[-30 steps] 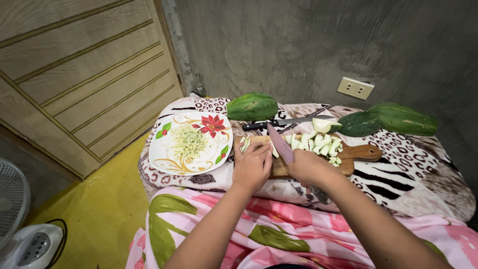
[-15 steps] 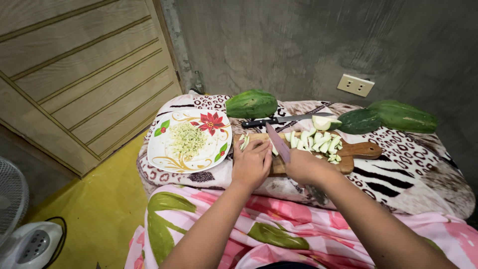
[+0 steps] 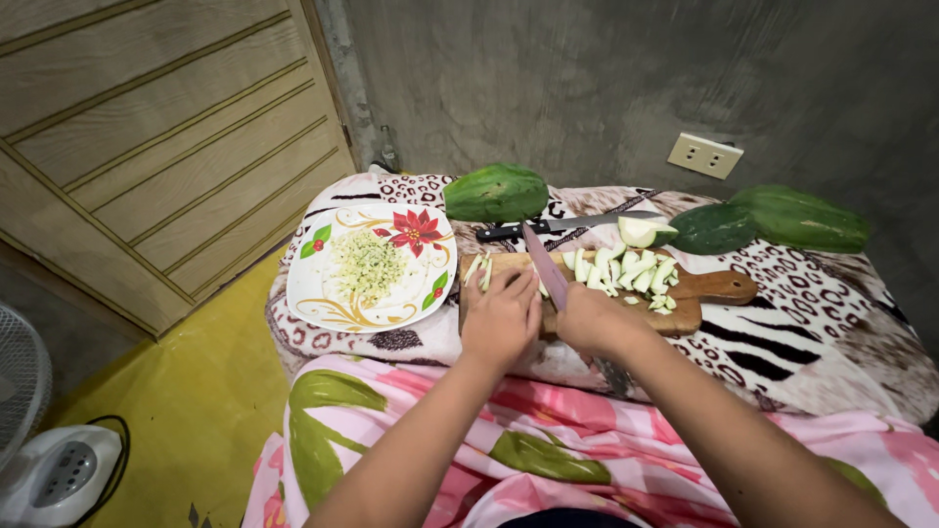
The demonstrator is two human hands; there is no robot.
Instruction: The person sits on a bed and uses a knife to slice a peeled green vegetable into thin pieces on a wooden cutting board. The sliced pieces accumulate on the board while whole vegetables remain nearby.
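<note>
My right hand [image 3: 589, 318] grips a kitchen knife [image 3: 545, 265], its blade slanting up and to the left over a wooden cutting board [image 3: 719, 287]. My left hand [image 3: 502, 316] rests fingers-down on pale green vegetable strips [image 3: 478, 271] at the board's left end, just left of the blade. A pile of cut pale green pieces [image 3: 626, 271] lies on the middle of the board. A halved green fruit [image 3: 645, 231] sits behind them.
A flowered plate [image 3: 323, 295] with chopped pale bits stands left of the board. A second knife [image 3: 567, 226] lies behind it. Whole green papayas [image 3: 495, 193] [image 3: 802, 217] rest at the back. A patterned blanket [image 3: 812, 332] covers the surface. A fan [image 3: 39, 430] stands at lower left.
The knife blade has shifted slightly while both hands stay at the board's left end. The view has barely moved.
</note>
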